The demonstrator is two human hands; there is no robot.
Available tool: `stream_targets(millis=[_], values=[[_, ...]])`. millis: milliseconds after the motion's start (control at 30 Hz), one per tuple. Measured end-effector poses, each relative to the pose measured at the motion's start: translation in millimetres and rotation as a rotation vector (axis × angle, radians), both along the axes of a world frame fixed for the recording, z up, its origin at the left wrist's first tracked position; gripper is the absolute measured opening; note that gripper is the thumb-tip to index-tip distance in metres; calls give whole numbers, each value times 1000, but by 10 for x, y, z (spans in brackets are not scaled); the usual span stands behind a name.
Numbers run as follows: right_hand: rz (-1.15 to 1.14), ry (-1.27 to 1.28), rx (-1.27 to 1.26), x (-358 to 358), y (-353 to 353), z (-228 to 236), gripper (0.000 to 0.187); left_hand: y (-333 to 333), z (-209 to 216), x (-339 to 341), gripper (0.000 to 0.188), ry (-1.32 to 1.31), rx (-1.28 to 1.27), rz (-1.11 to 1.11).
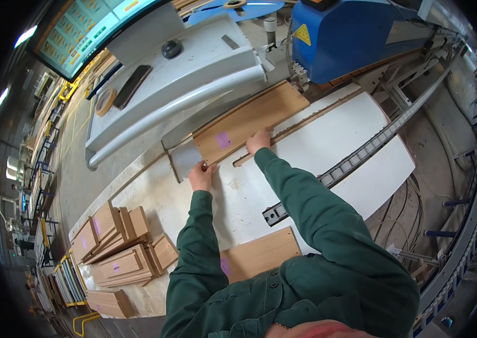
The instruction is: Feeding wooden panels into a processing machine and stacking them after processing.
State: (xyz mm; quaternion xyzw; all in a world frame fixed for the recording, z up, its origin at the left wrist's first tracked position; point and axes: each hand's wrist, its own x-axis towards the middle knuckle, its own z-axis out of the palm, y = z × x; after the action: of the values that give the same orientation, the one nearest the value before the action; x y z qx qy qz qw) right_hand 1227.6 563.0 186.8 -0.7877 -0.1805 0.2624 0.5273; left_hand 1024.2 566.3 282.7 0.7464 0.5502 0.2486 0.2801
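Observation:
A flat wooden board [275,110] with a pink label lies slantwise at the back of the white work table, along a grey metal edge. At its near left corner, my left hand [201,176] pinches the edge between thumb and fingers. My right hand [259,139] grips the near long edge farther right, fingers bent and partly hidden. Just in front of the board a long dark slot [317,117] runs through the white surface. Close to my body lies a second wooden board [264,254], untouched and partly covered by my clothing.
Stacked wooden boards [117,248] stand at the table's left. A slotted metal rail [362,152] crosses the right side. Behind are a blue machine housing [334,42] and a grey console [193,73] bearing a phone, tape roll [105,102] and mouse, with a screen [92,34] above.

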Motion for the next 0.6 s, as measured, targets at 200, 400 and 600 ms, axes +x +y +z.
stream_targets(millis=[200,400,600], values=[[-103,-52,13,-7,40,101,78,122,-74,38,45,-5,-7,17],[-118,-24,26,237,-48,221,80,-181,102,-29,37,-60,200,-123],[-214,-182,56,873,13,-83,49,-712,519,-128,24,-130,149,-203]])
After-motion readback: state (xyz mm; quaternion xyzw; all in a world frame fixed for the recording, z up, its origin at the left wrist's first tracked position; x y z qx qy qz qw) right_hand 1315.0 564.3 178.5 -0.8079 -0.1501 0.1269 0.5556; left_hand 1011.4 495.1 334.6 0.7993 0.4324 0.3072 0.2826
